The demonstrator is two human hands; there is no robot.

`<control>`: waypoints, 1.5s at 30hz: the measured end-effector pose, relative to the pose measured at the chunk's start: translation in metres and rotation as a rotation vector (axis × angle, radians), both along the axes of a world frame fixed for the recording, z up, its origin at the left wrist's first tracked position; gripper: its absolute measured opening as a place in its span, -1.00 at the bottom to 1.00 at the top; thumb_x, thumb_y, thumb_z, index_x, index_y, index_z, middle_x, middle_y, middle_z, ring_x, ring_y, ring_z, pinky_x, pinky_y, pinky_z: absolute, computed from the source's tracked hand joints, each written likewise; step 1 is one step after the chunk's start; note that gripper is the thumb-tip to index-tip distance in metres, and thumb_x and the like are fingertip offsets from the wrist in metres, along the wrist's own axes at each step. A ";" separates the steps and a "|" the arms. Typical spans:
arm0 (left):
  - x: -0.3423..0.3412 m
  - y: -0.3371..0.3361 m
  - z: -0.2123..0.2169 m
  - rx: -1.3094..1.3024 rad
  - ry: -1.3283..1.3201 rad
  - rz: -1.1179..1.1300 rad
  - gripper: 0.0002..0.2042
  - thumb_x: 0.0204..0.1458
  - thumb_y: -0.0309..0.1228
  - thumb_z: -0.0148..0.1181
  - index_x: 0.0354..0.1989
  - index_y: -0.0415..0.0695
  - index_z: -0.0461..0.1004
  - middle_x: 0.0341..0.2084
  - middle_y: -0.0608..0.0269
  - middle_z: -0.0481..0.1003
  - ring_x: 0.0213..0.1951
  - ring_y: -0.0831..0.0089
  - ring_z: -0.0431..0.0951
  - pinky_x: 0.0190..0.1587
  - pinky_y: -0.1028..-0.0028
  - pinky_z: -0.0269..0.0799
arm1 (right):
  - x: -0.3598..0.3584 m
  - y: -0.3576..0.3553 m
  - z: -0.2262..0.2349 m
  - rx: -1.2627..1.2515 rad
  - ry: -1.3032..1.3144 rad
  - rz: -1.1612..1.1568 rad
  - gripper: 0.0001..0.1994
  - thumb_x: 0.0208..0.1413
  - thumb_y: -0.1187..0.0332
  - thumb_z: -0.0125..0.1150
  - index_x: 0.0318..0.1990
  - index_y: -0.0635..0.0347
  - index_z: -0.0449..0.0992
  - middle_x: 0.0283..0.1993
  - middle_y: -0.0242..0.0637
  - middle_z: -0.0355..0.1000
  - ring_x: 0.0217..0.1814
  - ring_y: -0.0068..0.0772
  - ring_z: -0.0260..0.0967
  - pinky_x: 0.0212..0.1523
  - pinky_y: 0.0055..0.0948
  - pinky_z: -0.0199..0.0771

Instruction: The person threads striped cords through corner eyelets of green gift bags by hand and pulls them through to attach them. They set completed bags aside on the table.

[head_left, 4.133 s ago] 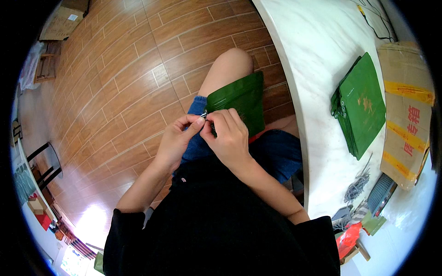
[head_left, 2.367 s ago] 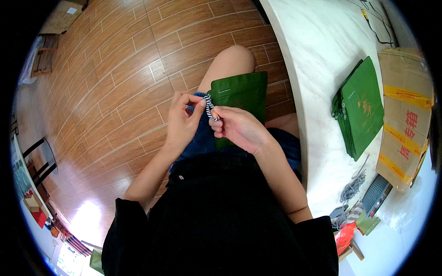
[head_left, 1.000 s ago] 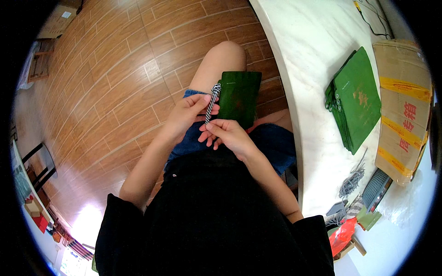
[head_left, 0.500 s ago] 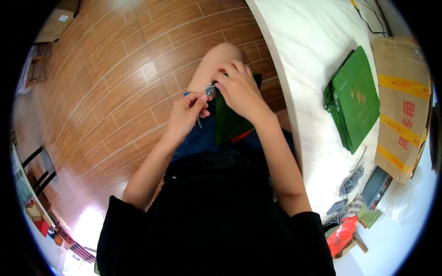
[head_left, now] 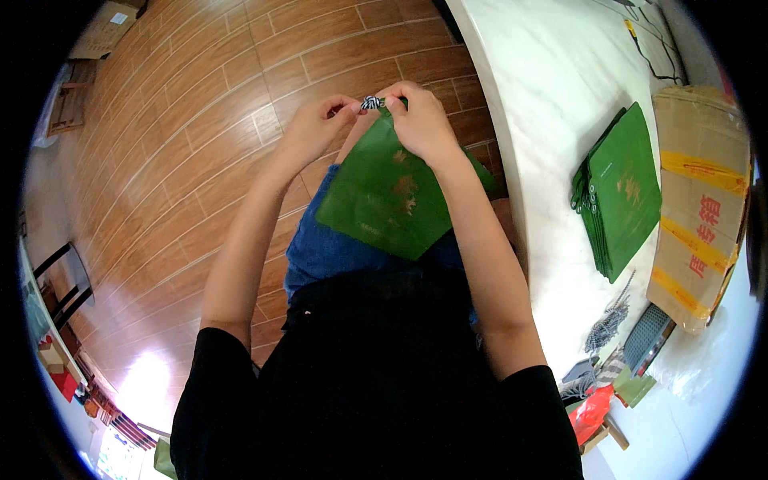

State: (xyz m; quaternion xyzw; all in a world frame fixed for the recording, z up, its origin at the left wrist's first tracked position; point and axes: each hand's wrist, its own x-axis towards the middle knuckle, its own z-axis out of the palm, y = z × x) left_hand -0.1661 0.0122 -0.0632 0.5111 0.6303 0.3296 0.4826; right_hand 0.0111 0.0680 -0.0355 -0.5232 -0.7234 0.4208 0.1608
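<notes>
A flat green pouch-like piece (head_left: 372, 188) with a worn-looking gold print lies over my lap, its corner raised toward my hands. At that corner sits a knotted black-and-white cord (head_left: 371, 103). My left hand (head_left: 318, 128) pinches the cord's knot from the left side, thumb against fingers. On the other side, my right hand (head_left: 424, 126) grips the green corner close beside the knot, its fingers curled. The fingertips hide exactly how the cord joins the corner.
On the white marbled table (head_left: 552, 160) to my right lies a stack of matching green pieces (head_left: 624, 192) with metal eyelets. Beyond it stands a taped cardboard box (head_left: 696, 208). A bundle of grey cords (head_left: 606, 326) lies nearer me, by a red plastic bag (head_left: 592, 412).
Both hands have moved up and away from my body with the knot. The green piece has turned and spread out, so its printed face shows across my lap.
</notes>
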 end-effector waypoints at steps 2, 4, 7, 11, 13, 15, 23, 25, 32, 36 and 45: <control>0.008 0.000 -0.018 0.007 -0.040 0.036 -0.74 0.13 -0.28 0.09 -0.23 -0.25 0.53 -0.56 0.22 0.52 -0.47 0.53 0.48 -0.35 0.53 0.38 | 0.001 0.005 -0.010 0.008 -0.021 -0.050 -0.84 0.14 0.41 0.03 -0.23 0.28 0.50 -0.24 -0.07 0.48 -0.10 -0.15 0.41 -0.04 -0.31 0.34; 0.025 -0.002 -0.020 0.024 -0.127 0.097 -0.75 0.12 -0.28 0.11 -0.25 -0.24 0.54 -0.58 0.24 0.51 -0.50 0.54 0.46 -0.40 0.52 0.37 | 0.006 0.012 -0.017 -0.051 0.025 -0.091 -0.83 0.14 0.41 0.03 -0.22 0.28 0.50 -0.25 -0.07 0.49 -0.11 -0.15 0.41 -0.03 -0.30 0.34; 0.040 -0.012 -0.008 0.020 -0.094 0.157 -0.77 0.11 -0.31 0.11 -0.26 -0.25 0.53 -0.59 0.27 0.51 -0.52 0.57 0.44 -0.42 0.52 0.35 | 0.010 0.011 -0.016 -0.079 -0.001 -0.080 -0.84 0.13 0.40 0.04 -0.21 0.27 0.49 -0.20 -0.08 0.47 -0.07 -0.14 0.39 0.00 -0.29 0.32; 0.043 -0.015 -0.008 -0.025 -0.124 0.175 -0.77 0.15 -0.26 0.09 -0.24 -0.19 0.52 -0.63 0.49 0.39 -0.57 0.73 0.29 -0.54 0.64 0.14 | 0.016 0.011 -0.011 0.022 0.091 0.109 -0.80 0.11 0.42 0.05 -0.12 0.17 0.50 -0.12 -0.15 0.41 0.06 -0.18 0.29 0.09 -0.27 0.23; 0.043 -0.016 -0.009 -0.048 -0.170 0.176 -0.79 0.16 -0.27 0.09 -0.26 -0.17 0.52 -0.65 0.51 0.37 -0.60 0.75 0.24 -0.58 0.65 0.07 | 0.019 0.008 -0.008 0.113 0.157 0.248 -0.76 0.11 0.41 0.07 -0.07 0.11 0.50 -0.09 -0.20 0.39 0.11 -0.21 0.23 0.13 -0.27 0.18; 0.043 -0.015 -0.016 -0.011 -0.167 0.177 -0.79 0.16 -0.27 0.08 -0.28 -0.16 0.52 -0.66 0.51 0.36 -0.62 0.75 0.22 -0.60 0.64 0.04 | 0.017 0.006 -0.004 0.206 0.053 0.350 -0.74 0.10 0.40 0.09 -0.03 0.07 0.51 -0.09 -0.23 0.39 0.11 -0.23 0.21 0.13 -0.26 0.17; 0.043 -0.016 -0.022 0.032 -0.143 0.193 -0.77 0.17 -0.26 0.07 -0.21 -0.16 0.55 -0.55 0.40 0.50 -0.53 0.70 0.37 -0.49 0.63 0.26 | 0.013 0.023 -0.005 0.279 -0.138 0.559 -0.83 0.07 0.34 0.14 -0.19 0.11 0.55 -0.17 -0.26 0.45 0.00 -0.16 0.28 0.08 -0.24 0.21; 0.041 -0.018 -0.025 0.008 -0.149 0.201 -0.75 0.17 -0.26 0.07 -0.20 -0.17 0.55 -0.49 0.37 0.54 -0.48 0.69 0.41 -0.44 0.63 0.32 | 0.011 0.024 -0.006 0.307 -0.128 0.584 -0.85 0.06 0.34 0.15 -0.24 0.12 0.54 -0.19 -0.26 0.46 -0.03 -0.15 0.30 0.07 -0.24 0.22; 0.030 -0.021 -0.032 -0.084 -0.270 0.212 -0.80 0.14 -0.31 0.09 -0.29 -0.18 0.56 -0.48 0.26 0.54 -0.43 0.62 0.44 -0.36 0.57 0.35 | 0.007 0.028 -0.007 0.291 -0.155 0.595 -0.88 0.05 0.35 0.15 -0.27 0.13 0.52 -0.23 -0.26 0.45 -0.04 -0.15 0.29 0.05 -0.23 0.21; 0.021 -0.039 -0.027 -0.078 -0.111 0.218 -0.80 0.15 -0.31 0.08 -0.33 -0.17 0.57 -0.52 0.27 0.52 -0.46 0.60 0.44 -0.37 0.58 0.34 | 0.007 0.029 -0.011 0.271 -0.165 0.586 -0.87 0.07 0.33 0.13 -0.25 0.13 0.50 -0.22 -0.26 0.44 -0.03 -0.15 0.27 0.06 -0.24 0.18; 0.025 -0.051 -0.022 -0.195 -0.308 0.313 -0.78 0.17 -0.31 0.06 -0.31 -0.18 0.57 -0.58 0.40 0.46 -0.53 0.67 0.38 -0.46 0.65 0.28 | 0.009 0.017 -0.009 0.257 -0.031 0.425 -0.87 0.02 0.34 0.17 -0.27 0.12 0.49 -0.15 -0.21 0.41 0.04 -0.13 0.22 0.13 -0.17 0.12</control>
